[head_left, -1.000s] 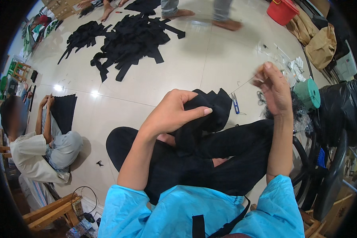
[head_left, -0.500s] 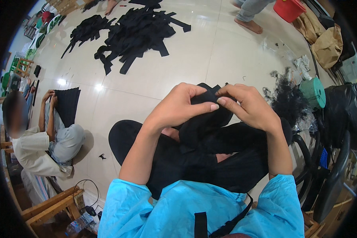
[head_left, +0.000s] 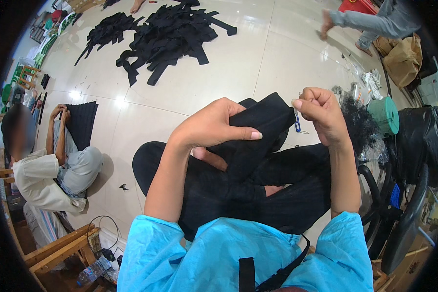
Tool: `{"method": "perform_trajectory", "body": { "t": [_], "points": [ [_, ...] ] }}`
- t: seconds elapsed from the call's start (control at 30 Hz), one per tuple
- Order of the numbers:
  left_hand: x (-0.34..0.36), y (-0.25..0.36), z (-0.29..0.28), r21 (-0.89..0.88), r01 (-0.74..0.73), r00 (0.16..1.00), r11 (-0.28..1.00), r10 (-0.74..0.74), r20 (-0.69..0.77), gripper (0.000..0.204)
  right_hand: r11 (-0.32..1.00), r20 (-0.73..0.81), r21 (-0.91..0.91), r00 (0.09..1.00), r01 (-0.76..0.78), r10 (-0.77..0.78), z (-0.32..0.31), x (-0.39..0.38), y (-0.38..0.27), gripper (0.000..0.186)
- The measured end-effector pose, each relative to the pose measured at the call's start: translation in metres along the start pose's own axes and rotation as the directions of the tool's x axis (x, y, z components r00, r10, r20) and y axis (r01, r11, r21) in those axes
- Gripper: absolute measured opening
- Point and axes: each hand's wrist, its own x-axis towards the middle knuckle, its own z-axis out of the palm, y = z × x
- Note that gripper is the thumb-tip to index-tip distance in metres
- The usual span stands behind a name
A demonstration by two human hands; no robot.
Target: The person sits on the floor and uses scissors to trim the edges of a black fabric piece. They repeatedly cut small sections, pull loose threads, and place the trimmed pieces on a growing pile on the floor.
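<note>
A folded piece of black cloth [head_left: 263, 114] is held up over my crossed legs. My left hand [head_left: 216, 124] grips it, thumb on top and the fingers behind. Close to the cloth's right corner, my right hand [head_left: 323, 112] is closed in a pinch, its fingers curled in. Whatever lies between thumb and finger is too small to make out. Just below that pinch shows a small blue and metallic tool [head_left: 297, 122], partly hidden by the cloth; I cannot tell whether it lies on the floor or hangs.
A heap of black cloth strips [head_left: 173, 39] lies on the tiled floor ahead, a smaller pile [head_left: 109, 31] beside it. Black thread scraps [head_left: 357, 119] and a green spool [head_left: 383, 116] are at right. Someone sits at left with pleated black cloth [head_left: 82, 121]; another person's legs [head_left: 374, 24] are far right.
My hands have drawn apart. The right one moved right, off the cloth's middle, and the cloth now spreads flatter. The legs at far right have stepped further right.
</note>
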Motion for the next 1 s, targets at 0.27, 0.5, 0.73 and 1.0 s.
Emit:
{"method": "perform_trajectory", "body": {
  "t": [0.27,0.5,0.73,1.0],
  "points": [
    [-0.003,0.005,0.003,-0.099,0.034,0.999,0.995,-0.037,-0.035,0.038,0.959,-0.371,0.193,0.92,0.208,-0.125,-0.111,0.009,-0.013,0.018],
    [0.002,0.001,0.002,-0.044,0.045,0.998,0.998,-0.047,-0.044,0.042,0.753,-0.177,0.611,0.969,0.244,-0.17,-0.077,0.015,-0.004,0.028],
    [-0.002,-0.011,-0.01,-0.109,0.04,0.997,0.993,-0.046,-0.059,0.043,0.97,-0.096,0.087,0.971,0.228,-0.22,-0.043,0.01,-0.003,0.022],
    [-0.012,-0.029,-0.025,-0.068,-0.057,0.997,0.996,0.06,0.04,0.044,0.464,0.311,-0.831,0.948,0.307,-0.069,0.004,0.0,-0.005,0.03]
  ]
}}
